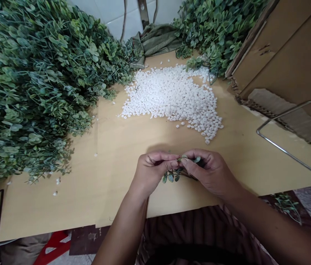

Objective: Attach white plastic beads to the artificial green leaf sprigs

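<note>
Head view: left of the pile [169,97], at the far left, a black rod [0,212] bends by the board's [113,158] left end. The left heap [42,73] of leaves spreads over much of the board on that side, its fringe just beside the pile; two loose bits [56,186] lie nearer the wearer than that fringe.

On the near side of the pile and apart from it, the left hand [151,167] has thumb and forefinger pressed together on what looks like a thin end of the sprig [171,178]; the exact spot is hidden. The sprig sits between both hands, leaves hanging below the fingertips. The right hand [212,171] pinches it between thumb and forefinger, fingers curled.

For good work here, I judge, the two pinches should stay close, one steadying the stem and the other pressing lightly, with leaves folded clear of the thumbs.

Behind the pile, a cloth [159,39] lies by the wall. The right heap [218,33] touches the pile's far right corner. Right of the pile, a box [290,51] and a silver rod [285,143] limit that side. Open room lies between hands and pile; the board's near edge runs under the forearms, so dropped pieces could fall off there.
</note>
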Available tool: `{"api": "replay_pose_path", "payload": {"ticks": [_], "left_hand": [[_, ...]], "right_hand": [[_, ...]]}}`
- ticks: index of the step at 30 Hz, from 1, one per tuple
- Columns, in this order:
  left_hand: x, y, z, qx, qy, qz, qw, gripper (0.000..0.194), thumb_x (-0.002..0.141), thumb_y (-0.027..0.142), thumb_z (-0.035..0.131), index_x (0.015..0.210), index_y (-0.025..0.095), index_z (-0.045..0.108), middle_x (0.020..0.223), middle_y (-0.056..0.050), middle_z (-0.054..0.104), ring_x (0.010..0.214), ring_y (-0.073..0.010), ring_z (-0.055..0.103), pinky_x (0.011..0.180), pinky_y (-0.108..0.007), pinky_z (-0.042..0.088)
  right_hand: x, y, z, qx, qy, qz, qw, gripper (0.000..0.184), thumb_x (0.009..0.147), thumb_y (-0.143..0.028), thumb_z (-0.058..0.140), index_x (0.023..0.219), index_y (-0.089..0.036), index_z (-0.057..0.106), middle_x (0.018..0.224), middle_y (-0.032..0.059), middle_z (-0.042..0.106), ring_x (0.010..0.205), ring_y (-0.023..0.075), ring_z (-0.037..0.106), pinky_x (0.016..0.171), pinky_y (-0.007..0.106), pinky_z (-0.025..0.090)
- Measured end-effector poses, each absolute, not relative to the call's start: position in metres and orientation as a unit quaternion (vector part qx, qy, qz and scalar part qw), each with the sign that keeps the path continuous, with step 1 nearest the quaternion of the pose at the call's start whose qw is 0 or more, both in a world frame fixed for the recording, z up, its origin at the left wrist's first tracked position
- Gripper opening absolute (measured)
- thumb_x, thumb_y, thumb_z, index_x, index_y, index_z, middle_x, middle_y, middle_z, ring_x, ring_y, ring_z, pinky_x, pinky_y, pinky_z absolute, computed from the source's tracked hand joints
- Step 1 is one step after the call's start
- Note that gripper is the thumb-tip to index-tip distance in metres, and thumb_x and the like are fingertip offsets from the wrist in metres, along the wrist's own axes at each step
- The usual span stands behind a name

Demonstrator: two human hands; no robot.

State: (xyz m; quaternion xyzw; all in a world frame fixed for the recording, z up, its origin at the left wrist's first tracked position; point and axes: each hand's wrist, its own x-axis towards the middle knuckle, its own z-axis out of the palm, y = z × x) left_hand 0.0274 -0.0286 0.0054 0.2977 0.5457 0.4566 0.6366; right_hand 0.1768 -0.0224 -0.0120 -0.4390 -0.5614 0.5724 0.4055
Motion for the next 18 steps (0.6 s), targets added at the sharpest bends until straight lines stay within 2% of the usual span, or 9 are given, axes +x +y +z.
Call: {"api": "replay_pose_path", "payload": {"ticks": [8, 18], "left_hand": [[0.0290, -0.0260, 0.0065, 0.306, 0.550, 0.450, 0.633, 0.015, 0.047, 0.018, 0.084, 0.057, 0.016, 0.072, 0.049, 0.000, 0.066, 0.045, -0.0084, 0.059, 0.049, -0.019, 0.051], [0.0278, -0.0281, 0.0053, 0.312, 0.549, 0.457, 0.627, 0.020, 0.044, 0.023, 0.086, 0.057, 0.016, 0.073, 0.052, -0.001, 0.067, 0.046, -0.0087, 0.059, 0.048, -0.020, 0.051]], "right_hand": [[0.1769, -0.0244, -0.0135, -0.438, -0.579, 0.570, 0.384, 0.019, 0.078, -0.027, 0.057, 0.066, -0.015, 0.065, 0.059, 0.0022, 0.064, 0.055, 0.0132, 0.058, 0.052, 0.022, 0.047], [0.1768, -0.0222, -0.0129, -0.441, -0.558, 0.580, 0.396, 0.020, 0.078, -0.029, 0.058, 0.066, -0.014, 0.065, 0.060, 0.0018, 0.064, 0.054, 0.0120, 0.057, 0.051, 0.021, 0.048]]}}
